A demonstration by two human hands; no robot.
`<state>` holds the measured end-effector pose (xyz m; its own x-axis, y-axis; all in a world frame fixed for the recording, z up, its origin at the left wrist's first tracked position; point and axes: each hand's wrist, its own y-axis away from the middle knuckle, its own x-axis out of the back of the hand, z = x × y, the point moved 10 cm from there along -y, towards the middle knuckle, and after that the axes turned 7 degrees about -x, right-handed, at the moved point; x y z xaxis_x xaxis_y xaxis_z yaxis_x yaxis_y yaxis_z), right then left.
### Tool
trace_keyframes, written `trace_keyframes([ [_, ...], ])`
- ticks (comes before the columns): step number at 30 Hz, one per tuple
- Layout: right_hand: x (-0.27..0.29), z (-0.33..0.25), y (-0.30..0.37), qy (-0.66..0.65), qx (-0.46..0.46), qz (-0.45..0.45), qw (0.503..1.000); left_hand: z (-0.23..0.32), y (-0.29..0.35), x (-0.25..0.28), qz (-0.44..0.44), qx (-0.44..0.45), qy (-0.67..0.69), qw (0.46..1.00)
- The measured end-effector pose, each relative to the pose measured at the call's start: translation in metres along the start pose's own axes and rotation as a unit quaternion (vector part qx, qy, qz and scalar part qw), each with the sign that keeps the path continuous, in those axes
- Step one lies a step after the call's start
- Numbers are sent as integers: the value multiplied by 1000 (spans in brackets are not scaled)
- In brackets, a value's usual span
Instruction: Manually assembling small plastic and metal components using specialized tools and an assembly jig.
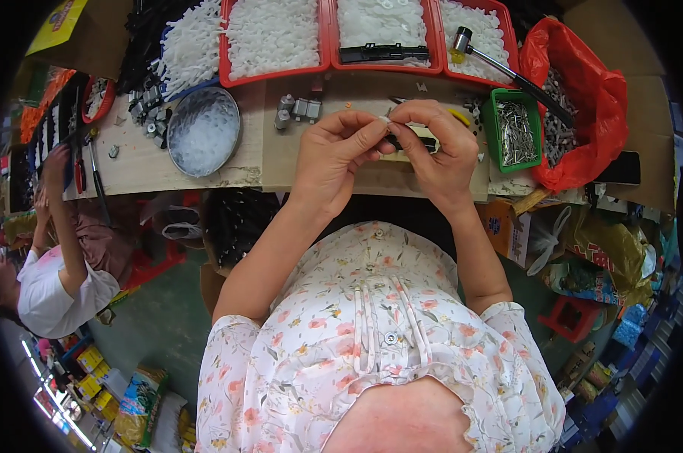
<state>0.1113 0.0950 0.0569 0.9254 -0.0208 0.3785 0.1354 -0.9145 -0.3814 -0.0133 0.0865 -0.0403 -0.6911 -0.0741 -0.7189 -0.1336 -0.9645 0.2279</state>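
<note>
My left hand (332, 155) and my right hand (438, 155) meet over the front of the table, thumbs and forefingers closed together. Between the fingertips is a small white piece (384, 119), mostly covered, so its exact kind is unclear. Both hands pinch at it. Just beneath them lies a dark, long part (426, 141), partly hidden by my right hand. Several small grey blocks (305, 110) rest on the table left of my fingers. On the right, close to my right hand, stands a green tray (539, 148) of thin metal pins (515, 130).
Red bins (330, 38) of white plastic parts line the back. A hammer (516, 78) lies across the right one, near a red bag (613, 140) of grey parts. A round metal bowl (238, 124) holds translucent pieces. At far left, a co-worker (62, 291) works at the table.
</note>
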Motion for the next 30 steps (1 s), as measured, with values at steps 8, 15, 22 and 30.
trace_keyframes([
  [8,-8,15,8,-22,-25,-74,997,32,4,-9,-58,-195,-261,944],
  [15,-12,31,12,-3,-28,-84,996,47,14,-25,-71,-291,-500,812],
  [22,-23,43,14,92,27,-99,990,41,33,-25,-122,-422,-644,626],
  [30,-30,41,14,116,39,-114,986,27,38,-26,-159,-446,-677,563],
])
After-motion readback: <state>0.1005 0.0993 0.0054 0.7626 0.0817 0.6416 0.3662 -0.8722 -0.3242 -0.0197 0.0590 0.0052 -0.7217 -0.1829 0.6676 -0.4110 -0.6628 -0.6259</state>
